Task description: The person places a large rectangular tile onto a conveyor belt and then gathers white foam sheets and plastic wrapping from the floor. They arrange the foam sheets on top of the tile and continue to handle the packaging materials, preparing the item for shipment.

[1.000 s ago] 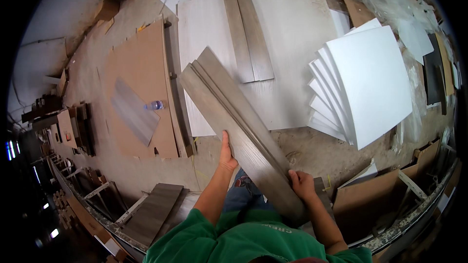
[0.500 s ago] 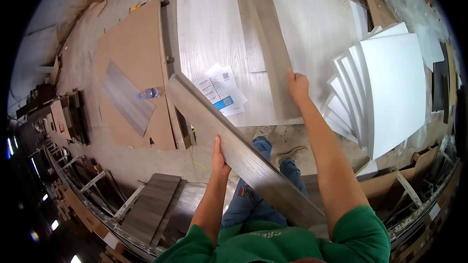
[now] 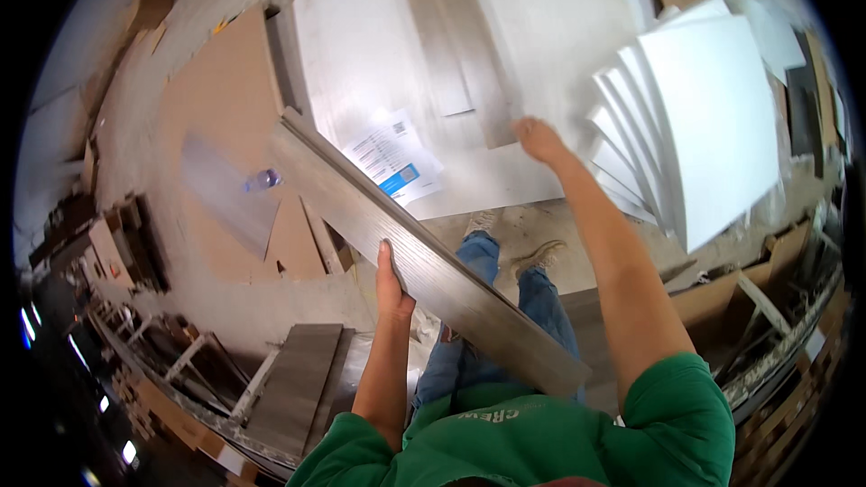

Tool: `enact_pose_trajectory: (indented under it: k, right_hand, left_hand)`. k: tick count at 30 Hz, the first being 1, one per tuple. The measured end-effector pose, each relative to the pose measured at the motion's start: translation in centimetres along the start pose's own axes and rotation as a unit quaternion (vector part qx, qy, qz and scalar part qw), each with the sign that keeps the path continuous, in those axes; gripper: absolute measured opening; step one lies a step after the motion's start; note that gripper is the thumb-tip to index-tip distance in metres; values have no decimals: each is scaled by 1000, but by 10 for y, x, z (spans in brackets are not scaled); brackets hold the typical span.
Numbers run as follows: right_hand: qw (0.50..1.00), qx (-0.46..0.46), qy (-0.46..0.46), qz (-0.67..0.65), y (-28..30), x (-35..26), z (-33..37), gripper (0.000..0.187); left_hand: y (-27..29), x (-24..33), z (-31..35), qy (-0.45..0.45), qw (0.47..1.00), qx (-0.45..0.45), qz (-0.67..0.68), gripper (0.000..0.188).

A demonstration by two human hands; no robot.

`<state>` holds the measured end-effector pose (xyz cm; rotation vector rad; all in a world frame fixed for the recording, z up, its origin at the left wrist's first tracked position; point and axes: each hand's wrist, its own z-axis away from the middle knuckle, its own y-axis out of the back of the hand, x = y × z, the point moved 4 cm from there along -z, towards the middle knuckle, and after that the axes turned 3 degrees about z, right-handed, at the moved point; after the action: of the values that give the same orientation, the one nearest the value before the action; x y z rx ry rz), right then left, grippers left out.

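Note:
My left hand (image 3: 393, 287) grips a long grey wood-grain plank (image 3: 424, 275) along its lower edge, thumb on its face. The plank slants across my front, from the upper left down to my waist. My right hand (image 3: 539, 141) is at the near right corner of a second, brown-grey plank (image 3: 498, 99). Its fingers look curled but are smeared, so whether they grip that plank is unclear. This second plank lies on a large pale board (image 3: 550, 54), beside a shorter grey strip (image 3: 456, 95). Printed sheets (image 3: 388, 149) lie on the board next to the held plank.
Fanned white panels (image 3: 713, 117) stand at the right. At the left, a brown board (image 3: 212, 90) carries a grey sheet (image 3: 225, 194) and a small clear bottle (image 3: 262, 180). Dark planks (image 3: 293, 388) rest at the lower left. A metal-framed rack (image 3: 771, 320) stands at the lower right.
The second plank has slid away from me over the pale board; my right hand is now at its near corner rather than along its side. My left hand keeps its grip.

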<state>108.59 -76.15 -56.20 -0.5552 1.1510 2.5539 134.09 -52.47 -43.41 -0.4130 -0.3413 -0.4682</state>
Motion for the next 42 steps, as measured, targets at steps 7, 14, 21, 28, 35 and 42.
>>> enact_pose_trajectory:
  k: [7, 14, 21, 28, 35, 42]
  right_hand:
    - [959, -133, -115, -222, 4, 68, 263, 48]
    - [937, 111, -146, -296, 87, 108, 490, 42]
    - [883, 219, -135, -392, 82, 120, 602, 34]
    - [856, 388, -122, -319, 99, 198, 728, 38]
    - [844, 452, -140, -253, 126, 246, 809, 46]
    - [772, 486, -187, -366, 145, 329, 828, 57]
  left_hand:
    - [-53, -28, 19, 17, 997, -62, -44, 51]
    - [-137, -72, 77, 31, 978, -144, -151, 51]
    - [-247, -156, 191, 41, 950, -263, -163, 47]
    - [-341, -260, 370, 41, 869, -471, -148, 39]
    - [-412, -365, 475, 56, 791, -587, -164, 40]
    - [-455, -525, 527, 152, 735, -612, -248, 38]
